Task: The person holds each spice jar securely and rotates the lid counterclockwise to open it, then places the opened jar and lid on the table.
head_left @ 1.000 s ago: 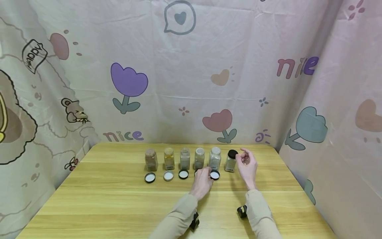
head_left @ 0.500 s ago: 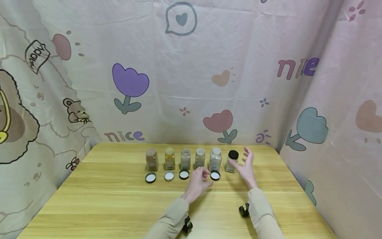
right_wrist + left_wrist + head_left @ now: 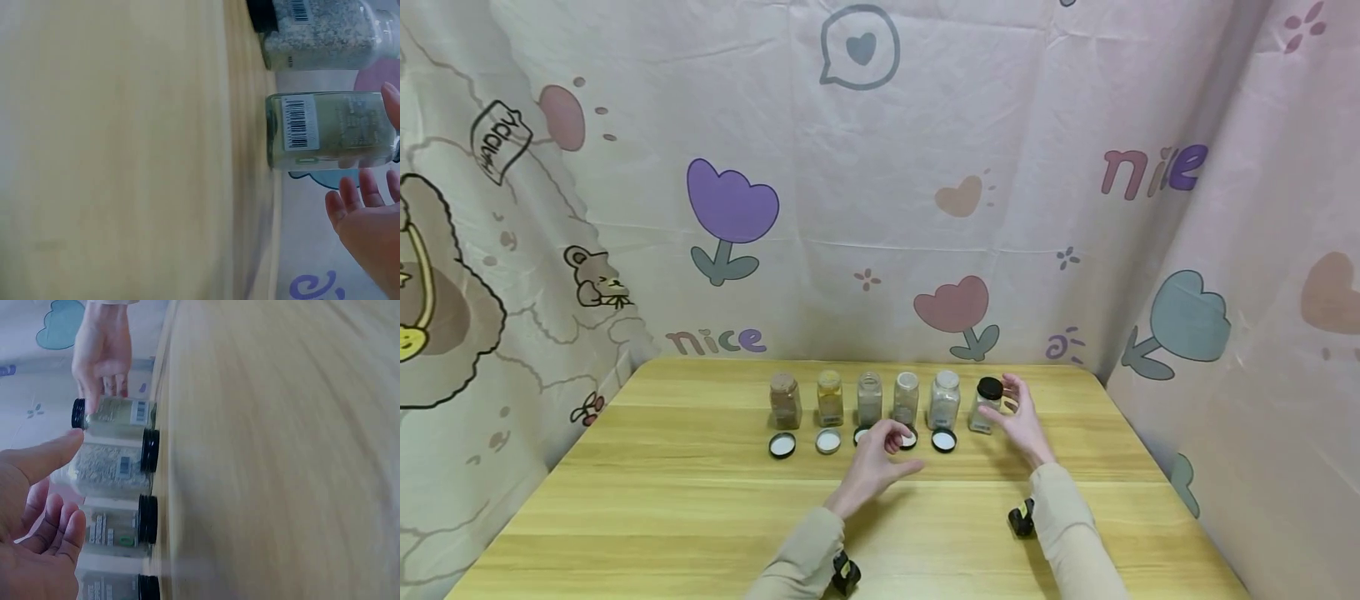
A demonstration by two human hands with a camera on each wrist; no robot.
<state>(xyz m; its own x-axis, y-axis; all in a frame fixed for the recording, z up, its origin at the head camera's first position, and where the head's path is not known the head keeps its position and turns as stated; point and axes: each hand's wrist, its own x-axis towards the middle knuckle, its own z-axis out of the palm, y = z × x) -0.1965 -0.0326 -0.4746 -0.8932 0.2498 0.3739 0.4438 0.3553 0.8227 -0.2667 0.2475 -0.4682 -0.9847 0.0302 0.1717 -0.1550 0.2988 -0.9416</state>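
Note:
At the right end of a row of glass spice jars stands a jar [image 3: 984,416] of pale contents, capped with a black lid [image 3: 990,387]. My right hand [image 3: 1024,429] is spread around its right side, thumb near the jar's upper part and fingers on the other side; in the right wrist view, the fingers [image 3: 370,190] are not closed round it. My left hand [image 3: 871,468] hovers in front of the row, holding nothing, thumb and fingers apart. Behind it are upturned lids, including a black-rimmed one [image 3: 912,438] partly hidden by the fingers.
Several uncapped jars stand left of the capped one: brown [image 3: 786,406], yellow [image 3: 831,404], greyish [image 3: 869,404], another pale one [image 3: 906,402] and one with white grains [image 3: 944,407]. Upturned lids [image 3: 782,446] lie before them on the wooden table [image 3: 662,492]. A printed curtain [image 3: 850,208] hangs behind.
My left hand has drawn back leftward from the lid in front of the fourth jar, which now lies released. My right hand has opened and come lower around the capped jar.

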